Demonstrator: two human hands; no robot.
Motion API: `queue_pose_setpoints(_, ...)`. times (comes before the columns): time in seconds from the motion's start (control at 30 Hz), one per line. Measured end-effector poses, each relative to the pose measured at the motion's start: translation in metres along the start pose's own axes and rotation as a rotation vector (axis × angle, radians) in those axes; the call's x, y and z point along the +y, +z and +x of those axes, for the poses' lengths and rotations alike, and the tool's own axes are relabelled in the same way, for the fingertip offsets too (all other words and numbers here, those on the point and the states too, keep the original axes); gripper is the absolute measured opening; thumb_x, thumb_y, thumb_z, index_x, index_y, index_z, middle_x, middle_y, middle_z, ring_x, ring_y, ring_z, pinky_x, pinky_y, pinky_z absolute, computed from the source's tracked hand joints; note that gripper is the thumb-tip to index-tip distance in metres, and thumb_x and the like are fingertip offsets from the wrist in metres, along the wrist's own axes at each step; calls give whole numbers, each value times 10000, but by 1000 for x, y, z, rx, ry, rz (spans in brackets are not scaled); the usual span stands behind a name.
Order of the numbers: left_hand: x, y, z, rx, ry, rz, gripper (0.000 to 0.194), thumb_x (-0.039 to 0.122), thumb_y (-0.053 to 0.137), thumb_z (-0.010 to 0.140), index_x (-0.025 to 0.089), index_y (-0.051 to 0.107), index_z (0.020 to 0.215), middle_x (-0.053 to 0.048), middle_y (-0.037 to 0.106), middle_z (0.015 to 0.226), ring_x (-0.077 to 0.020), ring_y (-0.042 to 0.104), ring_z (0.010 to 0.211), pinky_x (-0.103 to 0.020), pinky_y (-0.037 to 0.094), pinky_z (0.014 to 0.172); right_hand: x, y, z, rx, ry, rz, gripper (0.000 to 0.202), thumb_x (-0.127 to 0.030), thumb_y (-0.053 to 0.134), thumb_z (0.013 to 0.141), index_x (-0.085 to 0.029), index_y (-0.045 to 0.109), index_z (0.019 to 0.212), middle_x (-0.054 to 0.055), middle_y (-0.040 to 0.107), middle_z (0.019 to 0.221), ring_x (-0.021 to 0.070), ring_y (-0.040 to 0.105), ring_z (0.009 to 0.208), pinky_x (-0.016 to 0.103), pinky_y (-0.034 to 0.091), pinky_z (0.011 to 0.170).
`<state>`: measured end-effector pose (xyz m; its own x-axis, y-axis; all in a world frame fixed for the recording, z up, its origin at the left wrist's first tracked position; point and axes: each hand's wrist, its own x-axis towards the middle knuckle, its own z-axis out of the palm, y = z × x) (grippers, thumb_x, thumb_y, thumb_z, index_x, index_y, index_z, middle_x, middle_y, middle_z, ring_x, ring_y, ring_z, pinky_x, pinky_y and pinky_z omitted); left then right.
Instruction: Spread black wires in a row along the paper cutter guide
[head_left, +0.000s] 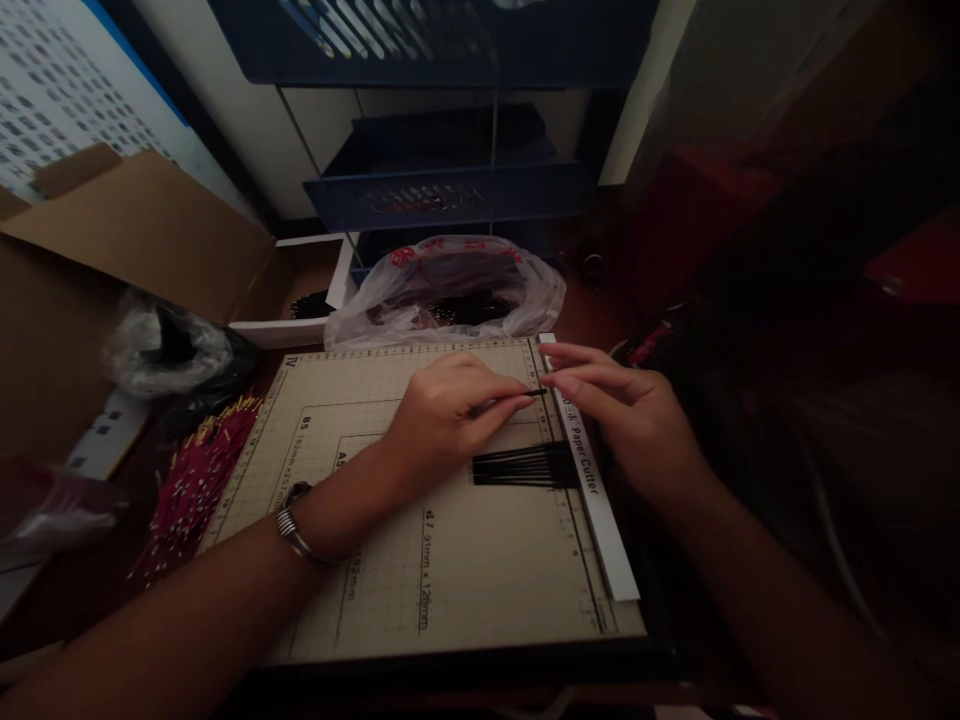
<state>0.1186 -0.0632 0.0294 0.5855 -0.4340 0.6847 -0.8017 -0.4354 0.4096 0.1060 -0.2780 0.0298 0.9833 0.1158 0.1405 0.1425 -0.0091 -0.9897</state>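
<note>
My left hand [457, 405], with a metal bracelet at the wrist, pinches a thin black strand [535, 393] above the paper cutter board [375, 560]. My right hand [630, 405] hovers over the cutter's white strip [592, 480], its fingers apart and the thumb and index fingertips close to the strand's end. Just below the hands, a row of black strands [517, 467] lies side by side on the board, their right ends near the white strip.
Red strands with gold tips [202, 470] lie left of the board. Behind it stand a plastic bag [450, 255] of dark pieces, a white box [281, 333] and blue racks [450, 195]. An open cardboard box [150, 235] is at the left.
</note>
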Motion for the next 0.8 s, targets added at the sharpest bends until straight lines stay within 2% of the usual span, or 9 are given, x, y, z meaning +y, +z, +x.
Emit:
queue_pose_setpoints(0.2, -20, -3, 9, -241, 49, 187, 117, 234, 732, 990, 157, 802, 936, -52, 793, 904, -204, 682, 847, -358, 534, 811, 10, -1, 7, 295, 49, 24, 163, -371, 784, 870, -260, 846, 970, 27, 804, 1105, 194, 739, 1129, 404, 539, 1119)
queue_pose_setpoints(0.37, -37, -8, 24, -416, 74, 348, 229, 302, 656, 1038, 171, 812, 933, -70, 756, 883, -222, 632, 839, -367, 497, 781, 9, 2, 8, 302, 52, -6, 195, -360, 791, 856, -201, 824, 963, 35, 804, 1052, 168, 751, 1025, 318, 593, 963)
queue_pose_setpoints(0.47, -41, -7, 27, -424, 96, 341, 235, 315, 647, 1044, 171, 807, 951, -71, 747, 899, -227, 637, 861, -363, 498, 792, 9, 5, 8, 298, 31, -37, 200, -352, 783, 857, -177, 816, 948, 45, 796, 1049, 163, 745, 1030, 302, 593, 956)
queue_pose_setpoints(0.6, -43, -7, 22, -380, 81, 289, 193, 300, 666, 1034, 169, 806, 1010, -72, 751, 941, -218, 654, 878, -356, 515, 816, 18, 5, 10, 260, 28, -96, 218, -359, 759, 862, -177, 804, 973, 61, 779, 1091, 185, 729, 1062, 355, 587, 998)
queue_pose_setpoints(0.7, -41, -9, 19, -380, -6, 240, 188, 315, 685, 1023, 173, 808, 1038, -74, 760, 983, -216, 675, 918, -362, 522, 861, 29, 6, 13, 233, 82, -105, 241, -330, 748, 844, -194, 776, 1041, 69, 758, 1181, 213, 719, 1116, 425, 576, 1053)
queue_pose_setpoints(0.8, -36, -12, 17, -382, -133, 188, 171, 319, 705, 1005, 186, 810, 1019, -61, 765, 989, -212, 687, 936, -360, 519, 877, 37, 9, 19, 252, 168, -36, 432, -298, 758, 807, -206, 708, 1227, 82, 732, 1296, 234, 711, 1184, 479, 548, 1134)
